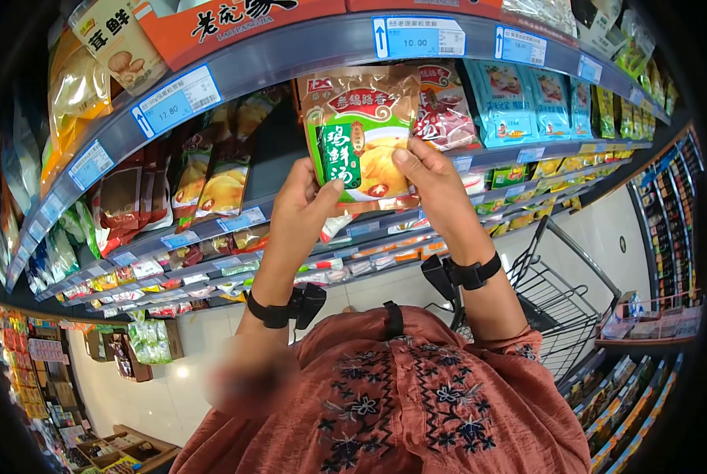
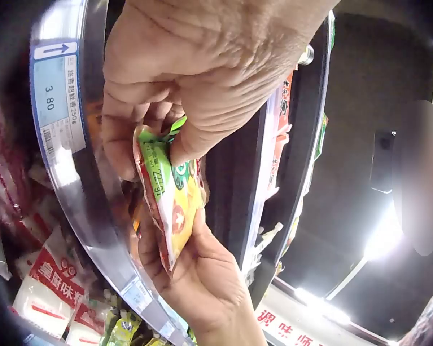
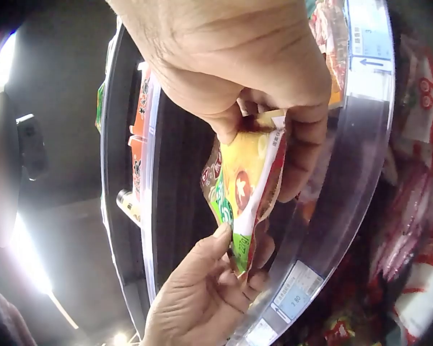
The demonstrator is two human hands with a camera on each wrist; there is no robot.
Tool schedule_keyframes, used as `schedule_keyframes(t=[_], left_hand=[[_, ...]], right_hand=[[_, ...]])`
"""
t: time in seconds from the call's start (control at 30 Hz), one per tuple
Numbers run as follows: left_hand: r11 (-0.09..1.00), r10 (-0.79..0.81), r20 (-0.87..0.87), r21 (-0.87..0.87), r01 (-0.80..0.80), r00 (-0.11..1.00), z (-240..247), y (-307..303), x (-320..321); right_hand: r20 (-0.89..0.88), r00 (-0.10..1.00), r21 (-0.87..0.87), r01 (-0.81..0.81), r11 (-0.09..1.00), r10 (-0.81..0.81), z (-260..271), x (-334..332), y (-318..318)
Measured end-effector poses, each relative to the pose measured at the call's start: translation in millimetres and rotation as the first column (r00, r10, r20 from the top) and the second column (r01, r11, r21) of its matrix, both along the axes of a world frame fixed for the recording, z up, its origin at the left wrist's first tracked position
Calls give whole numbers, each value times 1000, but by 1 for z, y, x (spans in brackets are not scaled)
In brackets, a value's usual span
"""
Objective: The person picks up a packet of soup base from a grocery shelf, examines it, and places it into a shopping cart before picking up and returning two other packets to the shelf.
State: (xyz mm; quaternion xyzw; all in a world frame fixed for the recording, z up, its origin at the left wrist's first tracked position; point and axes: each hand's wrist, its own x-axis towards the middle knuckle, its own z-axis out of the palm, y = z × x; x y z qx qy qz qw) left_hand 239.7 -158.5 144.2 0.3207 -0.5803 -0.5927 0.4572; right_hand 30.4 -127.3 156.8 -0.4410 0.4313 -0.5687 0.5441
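Fingers hold soup packet upright, long axis vertical.

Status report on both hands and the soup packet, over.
Left hand pinches soup packet, lower left edge. Right hand pinches its lower right edge. Packet upright before the shelf. Cart to the right, clear of hands.

Supermarket aisle: curved grey shelf rails with blue-white price tags, tiers packed with seasoning bags, wire shopping cart at right on pale tiled floor, low display racks beside it, dark far shelving behind, bright ceiling light overhead.
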Motion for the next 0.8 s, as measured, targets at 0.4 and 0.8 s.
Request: schedule_keyframes(t=[0.4, 0.8], left_hand=[[999, 1, 86, 47, -5, 996, -5, 15, 6], [988, -112, 167, 121, 92, 980, -27, 43, 18]], right_hand=[[-16, 1000, 106, 5, 994, -3, -4, 2, 14], [55, 990, 86, -130, 988, 126, -47, 0, 41]])
